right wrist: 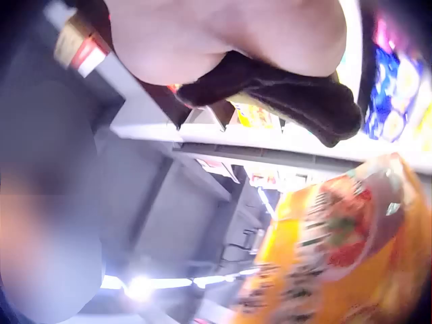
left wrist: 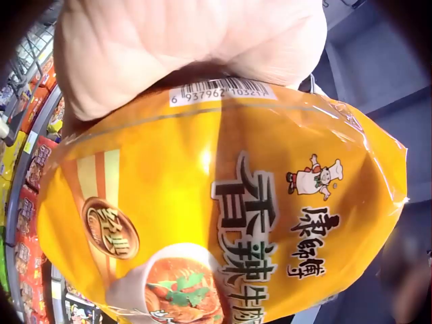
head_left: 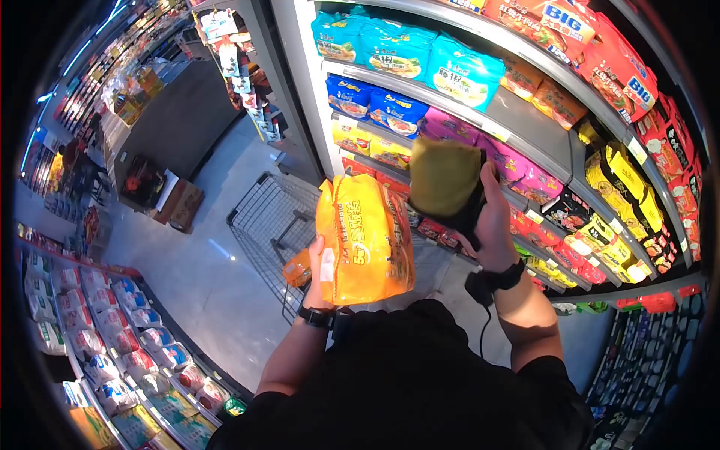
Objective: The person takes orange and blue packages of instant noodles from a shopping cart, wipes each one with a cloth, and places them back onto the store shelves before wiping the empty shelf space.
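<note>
My left hand (head_left: 316,286) grips an orange multipack of instant noodles (head_left: 367,240) by its side, upright in front of my chest. In the left wrist view the palm (left wrist: 189,40) lies along the pack's barcode edge, and the fingertips are hidden. Raised near the shelf, my right hand (head_left: 496,236) holds an olive-green cloth pad (head_left: 446,176) with a black underside, thumb along its edge. The right wrist view shows the pad's dark fabric (right wrist: 297,98) folded below that hand; the noodle pack stands apart from it, lower right.
Shelves of noodle packs, such as turquoise ones (head_left: 465,71) and blue ones (head_left: 397,112), rise ahead and to the right. A wire shopping cart (head_left: 259,214) stands at front left, with an orange pack (head_left: 298,268) inside. Shelves of bagged goods (head_left: 124,341) line the lower left.
</note>
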Available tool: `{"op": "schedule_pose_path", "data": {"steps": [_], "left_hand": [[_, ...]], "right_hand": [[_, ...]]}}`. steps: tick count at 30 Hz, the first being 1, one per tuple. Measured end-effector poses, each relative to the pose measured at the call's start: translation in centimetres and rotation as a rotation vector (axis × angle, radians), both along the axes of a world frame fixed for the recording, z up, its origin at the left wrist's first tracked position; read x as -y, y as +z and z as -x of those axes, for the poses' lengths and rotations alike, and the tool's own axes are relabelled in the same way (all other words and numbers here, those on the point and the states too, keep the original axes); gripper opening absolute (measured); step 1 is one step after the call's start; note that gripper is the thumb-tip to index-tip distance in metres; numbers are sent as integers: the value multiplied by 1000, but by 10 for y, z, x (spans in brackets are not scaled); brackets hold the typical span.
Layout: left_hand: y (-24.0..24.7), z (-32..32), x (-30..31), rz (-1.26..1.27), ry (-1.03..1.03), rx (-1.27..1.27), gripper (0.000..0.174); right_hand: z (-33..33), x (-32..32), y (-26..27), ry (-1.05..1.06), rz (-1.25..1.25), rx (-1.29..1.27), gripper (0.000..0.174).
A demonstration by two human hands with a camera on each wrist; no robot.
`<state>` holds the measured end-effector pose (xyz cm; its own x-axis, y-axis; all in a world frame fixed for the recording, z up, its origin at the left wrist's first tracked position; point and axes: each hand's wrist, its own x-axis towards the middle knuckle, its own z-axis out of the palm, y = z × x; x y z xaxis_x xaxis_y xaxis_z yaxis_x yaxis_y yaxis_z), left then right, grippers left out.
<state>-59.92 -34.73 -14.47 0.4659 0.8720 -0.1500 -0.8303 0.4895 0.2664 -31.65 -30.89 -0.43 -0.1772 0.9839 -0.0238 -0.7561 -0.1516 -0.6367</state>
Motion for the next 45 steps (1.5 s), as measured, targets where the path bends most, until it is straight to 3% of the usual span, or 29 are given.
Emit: {"op": "schedule_pose_path", "data": {"steps": [3, 5, 7, 9, 11, 12, 15, 18, 21, 26, 30, 32, 34, 37, 41, 42, 45], "left_hand": [[-4, -9, -2, 5, -50, 43, 82], [-1, -21, -3, -23, -74, 155, 83], [4, -28, -7, -45, -85, 248, 83], [13, -33, -13, -62, -78, 323, 81], [29, -42, -10, 25, 98, -117, 86], [-4, -38, -14, -48, -33, 157, 82], [-4, -46, -26, -49, -164, 487, 79], [5, -48, -31, -67, -177, 493, 76], [15, -56, -31, -91, -113, 319, 73], [23, -73, -30, -144, 8, 50, 68], [18, -75, -47, -119, 177, -184, 64], [24, -74, -51, -90, 168, -142, 63], [50, -76, -44, -44, 22, 156, 65], [29, -78, -36, -69, -76, 309, 68], [23, -79, -16, -131, -49, -91, 70], [18, -81, -18, -167, -2, -258, 69], [12, -76, -39, -318, -17, -420, 60]], "right_hand": [[-2, -19, -51, -161, -196, 534, 48], [0, -15, -74, -106, -411, 972, 39], [27, 7, -52, -187, -818, 1218, 43], [21, 23, -45, -130, -931, 1303, 51], [18, 43, -39, -59, -1079, 1385, 60], [18, 56, -36, -19, -1170, 1425, 63], [13, 70, -31, 24, -1337, 1507, 79], [1, 56, -34, -66, -1240, 1567, 89], [-13, 20, -37, -338, -1048, 1531, 92], [-17, 27, -37, -293, -904, 1474, 91], [-20, 72, -65, -146, -1074, 1460, 92], [-17, 79, -82, -209, -979, 1282, 92], [-16, 81, -85, -251, -838, 1134, 94], [-4, 72, -99, -142, -422, 576, 93], [-27, 66, -122, 154, 25, 87, 93], [-27, 67, -115, 55, 122, 119, 88], [-39, 69, -104, -14, 73, 28, 86]]}}
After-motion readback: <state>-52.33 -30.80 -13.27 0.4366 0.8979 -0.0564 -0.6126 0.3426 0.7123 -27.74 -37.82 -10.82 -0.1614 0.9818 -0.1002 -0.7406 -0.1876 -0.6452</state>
